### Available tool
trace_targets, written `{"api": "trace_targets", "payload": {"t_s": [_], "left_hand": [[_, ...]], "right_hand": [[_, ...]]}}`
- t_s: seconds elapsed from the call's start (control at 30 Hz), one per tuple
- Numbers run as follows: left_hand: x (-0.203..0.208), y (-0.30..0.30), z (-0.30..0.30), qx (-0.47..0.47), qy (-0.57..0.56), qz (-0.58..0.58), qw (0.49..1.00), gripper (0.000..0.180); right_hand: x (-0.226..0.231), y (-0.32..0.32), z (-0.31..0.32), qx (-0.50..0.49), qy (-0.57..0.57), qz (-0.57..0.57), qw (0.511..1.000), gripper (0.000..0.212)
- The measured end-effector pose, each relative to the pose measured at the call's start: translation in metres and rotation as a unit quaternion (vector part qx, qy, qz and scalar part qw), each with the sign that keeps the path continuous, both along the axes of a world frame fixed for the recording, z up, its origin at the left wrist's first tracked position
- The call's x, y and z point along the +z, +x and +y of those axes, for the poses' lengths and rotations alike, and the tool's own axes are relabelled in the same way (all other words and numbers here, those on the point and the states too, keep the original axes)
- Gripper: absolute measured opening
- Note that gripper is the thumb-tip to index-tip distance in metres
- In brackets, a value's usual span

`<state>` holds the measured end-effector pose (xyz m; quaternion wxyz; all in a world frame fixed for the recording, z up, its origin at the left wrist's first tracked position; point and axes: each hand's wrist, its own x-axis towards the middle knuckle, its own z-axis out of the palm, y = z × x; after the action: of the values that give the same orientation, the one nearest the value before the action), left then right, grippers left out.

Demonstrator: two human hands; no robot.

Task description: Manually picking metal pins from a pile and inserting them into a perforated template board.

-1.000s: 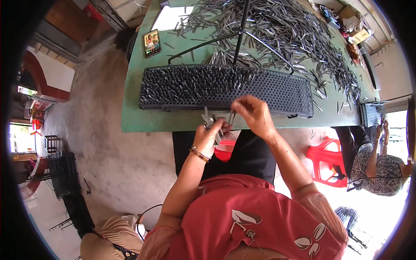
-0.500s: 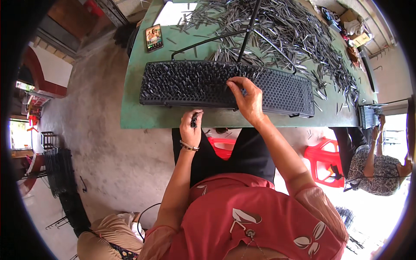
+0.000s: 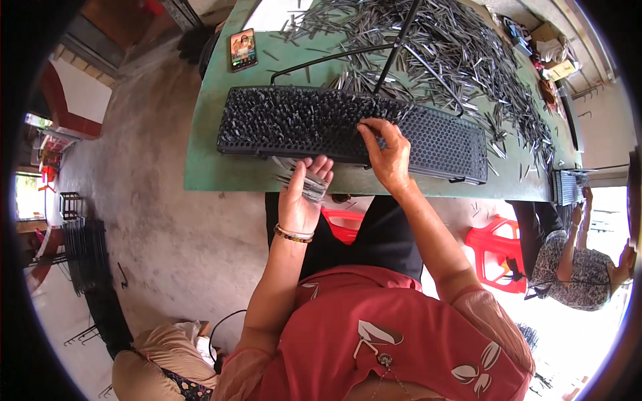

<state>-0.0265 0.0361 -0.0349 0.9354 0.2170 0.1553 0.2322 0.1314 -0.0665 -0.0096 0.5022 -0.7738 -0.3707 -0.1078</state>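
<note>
Perforated black tray [image 3: 445, 144]: set along the counter's [image 3: 207, 177] near edge, dark strips [image 3: 281, 120] bristling from its left part, holes showing at right.
Right hand [image 3: 386, 147]: thumb and forefinger pressed together at the tray's middle; whether a strip sits between them cannot be told.
Left hand [image 3: 301, 200]: palm up at the near edge, thumb across a loose bundle [image 3: 313, 188] of strips.
Strip pile [image 3: 461, 60]: heaped toward the far right corner.
Phone [image 3: 243, 50]: near the left edge.
</note>
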Motion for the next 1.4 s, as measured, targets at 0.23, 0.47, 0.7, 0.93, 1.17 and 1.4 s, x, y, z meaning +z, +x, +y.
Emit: {"api": "trace_targets", "payload": {"t_s": [0.23, 0.47, 0.7, 0.93, 1.17, 1.4], "left_hand": [[0.020, 0.008, -0.005, -0.058, -0.079, -0.045, 0.994, 0.022], [0.024, 0.005, -0.007, -0.072, -0.083, -0.033, 0.993, 0.023], [0.040, 0.000, -0.010, -0.083, -0.032, 0.036, 0.995, 0.021], [0.049, -0.001, -0.014, -0.118, 0.081, 0.123, 0.982, 0.021], [0.053, -0.001, -0.014, -0.163, 0.163, 0.116, 0.966, 0.023], [0.055, -0.001, -0.016, -0.200, 0.220, 0.154, 0.942, 0.020]], "right_hand": [[0.000, 0.002, 0.002, 0.008, 0.005, -0.061, 0.998, 0.014], [-0.002, 0.003, 0.001, 0.026, -0.025, -0.063, 0.997, 0.012], [0.006, -0.007, 0.000, -0.008, -0.050, -0.131, 0.990, 0.017], [-0.002, -0.008, -0.003, -0.049, -0.054, -0.081, 0.994, 0.014], [0.026, -0.021, -0.012, 0.099, -0.012, 0.084, 0.991, 0.015], [0.042, -0.021, -0.022, 0.268, -0.021, 0.399, 0.877, 0.020]]}}
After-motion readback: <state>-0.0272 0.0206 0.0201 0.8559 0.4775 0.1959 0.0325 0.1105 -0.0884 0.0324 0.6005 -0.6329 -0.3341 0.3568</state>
